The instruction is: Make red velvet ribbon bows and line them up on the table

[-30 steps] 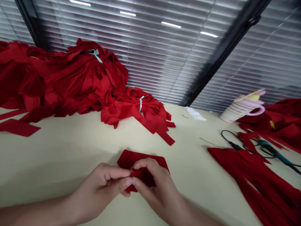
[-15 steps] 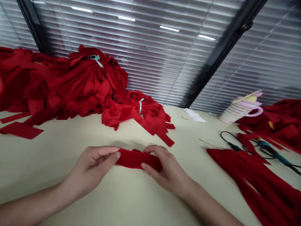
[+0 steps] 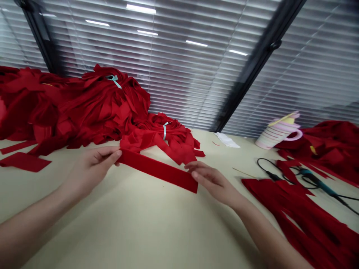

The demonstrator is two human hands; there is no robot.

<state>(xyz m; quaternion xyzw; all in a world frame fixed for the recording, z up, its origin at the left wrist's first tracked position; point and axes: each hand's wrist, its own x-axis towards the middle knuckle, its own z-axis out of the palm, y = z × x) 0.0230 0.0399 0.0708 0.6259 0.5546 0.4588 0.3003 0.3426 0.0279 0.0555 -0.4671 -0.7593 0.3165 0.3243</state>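
Note:
A red fabric strip (image 3: 158,170) stretches between my two hands above the pale table, sloping down to the right. My left hand (image 3: 94,164) pinches its left end between thumb and fingers. At the right end, my right hand (image 3: 211,179) is closed on the strip's upper edge with thumb and fingertips. Just behind the strip lies a small bundle of red strips (image 3: 168,138) tied with a pale blue ribbon.
Along the blinds, a large heap of red strips (image 3: 84,108) covers the back left. To the right stand a pink-white mug (image 3: 277,134), a white paper scrap (image 3: 227,140), a teal-handled corded tool (image 3: 316,181) and more red strips (image 3: 303,213) on the table (image 3: 157,231).
My hands have moved apart and up, my left hand going left. The strip, folded and bunched before, is now drawn out straight. The camera view has shifted slightly.

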